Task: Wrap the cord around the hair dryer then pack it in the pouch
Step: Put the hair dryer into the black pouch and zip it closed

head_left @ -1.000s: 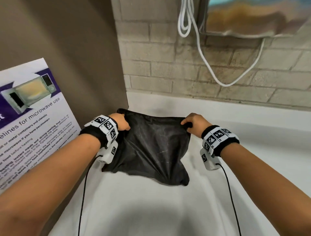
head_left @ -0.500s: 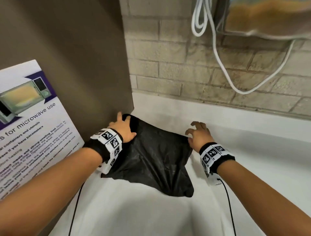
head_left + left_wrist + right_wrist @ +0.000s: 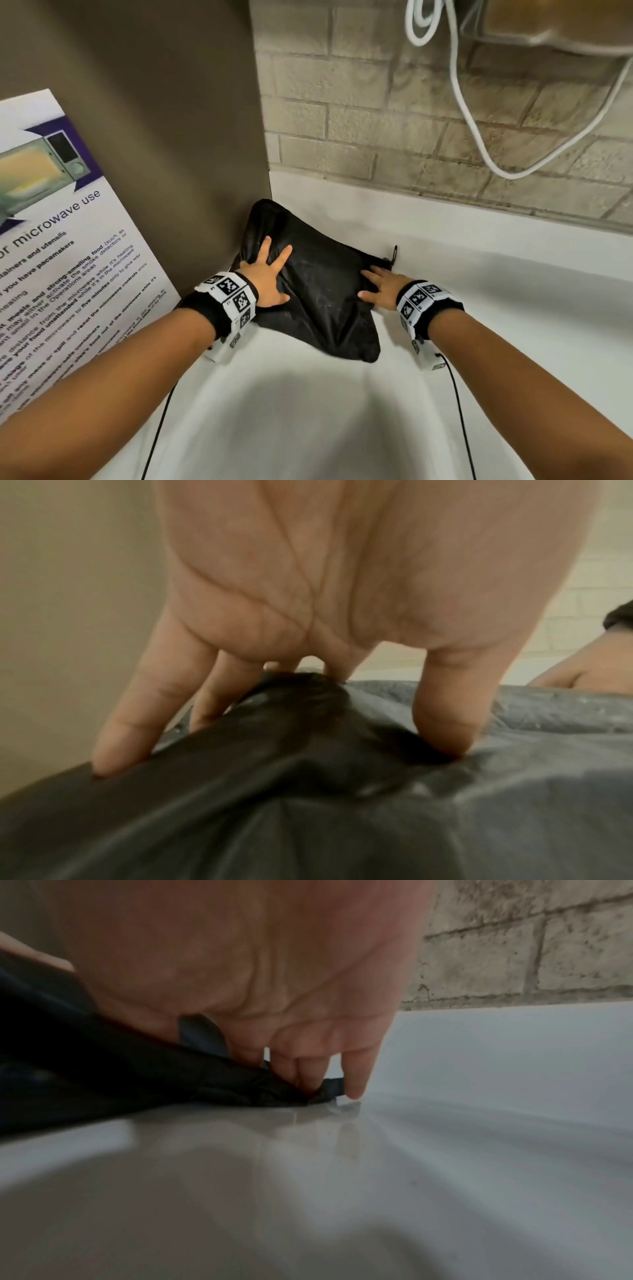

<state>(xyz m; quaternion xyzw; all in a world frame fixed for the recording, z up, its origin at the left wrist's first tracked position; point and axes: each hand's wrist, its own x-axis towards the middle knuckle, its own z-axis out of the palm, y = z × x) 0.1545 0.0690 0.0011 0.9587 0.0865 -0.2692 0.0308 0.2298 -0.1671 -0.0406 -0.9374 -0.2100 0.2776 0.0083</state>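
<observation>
Plainly, the black, slightly shiny fabric pouch (image 3: 318,291) lies bulging on the white tabletop (image 3: 342,411), its far corner tucked into the angle where the brown side panel (image 3: 154,120) meets the brick wall (image 3: 376,120); the hair dryer and its cord are not visible, and I judge from the lumpy shape that they sit inside. The left hand (image 3: 265,274) is spread flat with straight fingers pressing the pouch's left part, grasping nothing. The right hand (image 3: 380,286) rests at the pouch's right edge, fingers straight or lightly bent on the fabric near the small black drawstring tab (image 3: 394,255), and the right wrist view shows no clear pinch, so I read it as released too. What could go wrong: if the mouth at the right is not drawn closed, a lift could let the contents slide out; pressing hard on the bulge might shift the wrapped cord inside; the smooth fabric could skid on the glossy tabletop under a sideways push. For room, the panel blocks movement to the left and the wall behind, while open tabletop lies toward the person and to the right. A white cable (image 3: 479,120) hangs on the wall well above, apart from the pouch, and a microwave-use poster (image 3: 51,240) leans at the left.
</observation>
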